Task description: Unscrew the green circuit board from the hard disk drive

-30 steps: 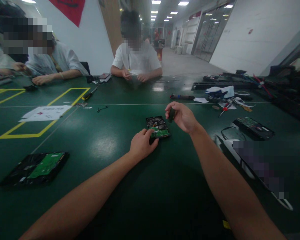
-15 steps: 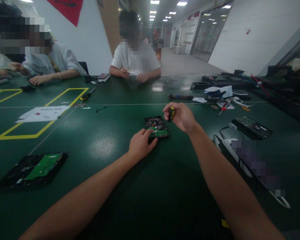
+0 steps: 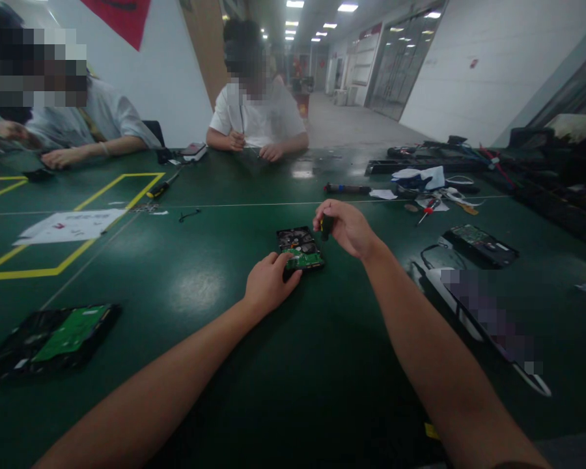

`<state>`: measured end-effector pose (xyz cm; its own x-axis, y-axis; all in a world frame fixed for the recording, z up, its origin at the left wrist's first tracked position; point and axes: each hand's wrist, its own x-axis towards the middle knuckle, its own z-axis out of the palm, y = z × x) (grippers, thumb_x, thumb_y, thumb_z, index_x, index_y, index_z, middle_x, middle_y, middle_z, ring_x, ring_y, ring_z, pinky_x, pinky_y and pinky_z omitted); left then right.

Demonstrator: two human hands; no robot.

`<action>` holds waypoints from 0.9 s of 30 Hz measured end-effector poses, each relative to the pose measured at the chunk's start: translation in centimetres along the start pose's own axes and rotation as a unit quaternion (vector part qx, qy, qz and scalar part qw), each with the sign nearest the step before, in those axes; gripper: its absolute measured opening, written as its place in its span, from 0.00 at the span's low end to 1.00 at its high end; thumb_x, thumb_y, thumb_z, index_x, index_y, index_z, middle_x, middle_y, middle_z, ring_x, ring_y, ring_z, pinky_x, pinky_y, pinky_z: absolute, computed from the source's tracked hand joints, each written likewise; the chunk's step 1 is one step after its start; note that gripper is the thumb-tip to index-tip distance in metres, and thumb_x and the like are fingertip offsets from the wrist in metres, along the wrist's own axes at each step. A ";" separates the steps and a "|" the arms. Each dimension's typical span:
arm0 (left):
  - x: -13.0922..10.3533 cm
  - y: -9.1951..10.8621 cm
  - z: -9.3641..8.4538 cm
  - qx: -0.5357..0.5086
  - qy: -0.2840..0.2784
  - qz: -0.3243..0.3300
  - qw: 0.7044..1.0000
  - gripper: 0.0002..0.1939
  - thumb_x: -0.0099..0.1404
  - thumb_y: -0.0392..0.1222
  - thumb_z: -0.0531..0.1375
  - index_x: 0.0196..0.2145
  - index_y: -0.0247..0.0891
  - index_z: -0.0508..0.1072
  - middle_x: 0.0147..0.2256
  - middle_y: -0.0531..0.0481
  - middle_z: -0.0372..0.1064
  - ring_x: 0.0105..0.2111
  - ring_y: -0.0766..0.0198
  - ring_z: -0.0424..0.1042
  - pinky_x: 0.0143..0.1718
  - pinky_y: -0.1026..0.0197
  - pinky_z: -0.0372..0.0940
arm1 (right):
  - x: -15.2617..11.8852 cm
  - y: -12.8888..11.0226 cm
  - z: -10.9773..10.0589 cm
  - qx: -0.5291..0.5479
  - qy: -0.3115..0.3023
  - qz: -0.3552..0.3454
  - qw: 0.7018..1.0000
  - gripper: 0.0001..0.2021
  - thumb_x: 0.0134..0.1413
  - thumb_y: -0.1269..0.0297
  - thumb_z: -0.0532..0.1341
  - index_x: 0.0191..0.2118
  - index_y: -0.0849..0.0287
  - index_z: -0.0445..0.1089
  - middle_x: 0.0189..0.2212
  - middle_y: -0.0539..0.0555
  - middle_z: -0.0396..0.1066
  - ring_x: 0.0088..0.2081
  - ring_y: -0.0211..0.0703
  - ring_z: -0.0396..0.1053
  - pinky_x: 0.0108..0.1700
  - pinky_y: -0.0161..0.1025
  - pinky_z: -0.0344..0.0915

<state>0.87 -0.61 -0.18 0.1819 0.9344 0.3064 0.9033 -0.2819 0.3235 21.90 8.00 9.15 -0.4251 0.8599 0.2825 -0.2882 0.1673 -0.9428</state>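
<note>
A hard drive (image 3: pixel 300 242) with a green circuit board lies on the green table in front of me. My left hand (image 3: pixel 269 281) grips its near left corner, fingers over the board side and thumb along the near edge. Just right of the drive and raised above the table, my right hand (image 3: pixel 348 228) is closed around the black and yellow handle of a screwdriver (image 3: pixel 327 225). The handle stands roughly upright; I cannot make out its shaft or tip.
Another hard drive (image 3: pixel 53 339) lies at the near left, and one more (image 3: pixel 481 245) at the right, behind a white-edged device (image 3: pixel 483 319). Beyond are a red screwdriver (image 3: pixel 428 210), a dark cylindrical tool (image 3: pixel 346 188), paper sheets (image 3: pixel 71 225) and cables. Across the table sit several people.
The whole view has shifted slightly, so things appear a little further left. My left hand stays on the drive; the screwdriver handle in my right hand has turned a little.
</note>
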 end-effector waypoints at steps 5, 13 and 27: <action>0.0 0.1 -0.1 0.002 -0.001 0.002 1.000 0.22 0.72 0.55 0.61 0.59 0.42 0.72 0.45 0.43 0.73 0.42 0.53 0.75 0.42 0.55 0.67 | -0.1 0.1 0.1 0.020 -0.010 0.016 1.000 0.07 0.58 0.60 0.63 0.33 0.57 0.72 0.32 0.51 0.75 0.36 0.43 0.76 0.44 0.44 0.70; 0.0 0.0 0.1 0.006 0.000 0.001 1.000 0.22 0.72 0.55 0.61 0.58 0.42 0.73 0.45 0.44 0.73 0.42 0.53 0.75 0.41 0.55 0.68 | -0.3 -0.2 0.3 0.028 -0.013 0.021 0.999 0.05 0.59 0.61 0.63 0.36 0.55 0.67 0.27 0.47 0.72 0.33 0.40 0.73 0.42 0.42 0.68; 0.0 0.1 -0.1 0.007 -0.005 -0.002 1.000 0.23 0.72 0.55 0.61 0.59 0.41 0.72 0.46 0.43 0.73 0.44 0.51 0.75 0.43 0.53 0.68 | -0.3 -0.1 0.2 0.001 -0.027 0.023 0.999 0.10 0.58 0.56 0.61 0.33 0.57 0.73 0.29 0.51 0.72 0.33 0.41 0.71 0.42 0.41 0.67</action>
<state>0.93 -0.69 -0.03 0.1820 0.9374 0.2970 0.9093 -0.2753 0.3120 21.84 7.67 9.18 -0.4841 0.8394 0.2472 -0.2685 0.1264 -0.9549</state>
